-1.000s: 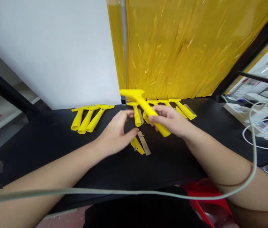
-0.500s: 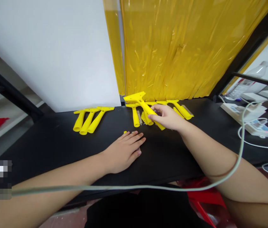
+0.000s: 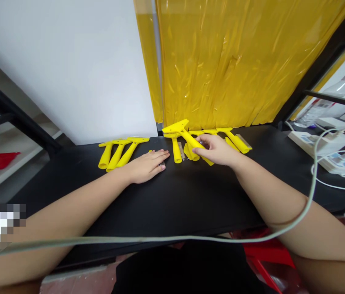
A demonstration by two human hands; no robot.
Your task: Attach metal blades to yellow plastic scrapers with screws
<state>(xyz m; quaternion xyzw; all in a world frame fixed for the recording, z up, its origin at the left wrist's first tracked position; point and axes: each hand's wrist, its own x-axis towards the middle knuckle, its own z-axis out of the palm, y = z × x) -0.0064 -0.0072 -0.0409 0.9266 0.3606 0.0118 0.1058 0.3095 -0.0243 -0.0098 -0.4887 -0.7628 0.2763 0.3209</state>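
Observation:
My right hand [image 3: 220,150] is closed around the handle of a yellow scraper [image 3: 187,136], its wide head tipped up to the left. Under that tool and beside it lie several more yellow scrapers [image 3: 177,151] and thin metal blades. My left hand [image 3: 147,166] lies palm down with its fingers stretched out. It covers a small piece on the table, of which only a bit of yellow and a metal edge show. Close behind the left hand are three yellow scrapers [image 3: 116,157] side by side, heads toward the white panel.
A white panel [image 3: 68,73] and yellow sheeting [image 3: 221,65] back the black table [image 3: 172,204]. A pale cable [image 3: 172,238] crosses low in front of both forearms. On the right are white power strips [image 3: 337,161] and a clear plastic bottle [image 3: 325,102].
My left hand has slid away and to the left, toward the three scrapers, still flat over the small piece. The right hand and its scraper stay nearly in place.

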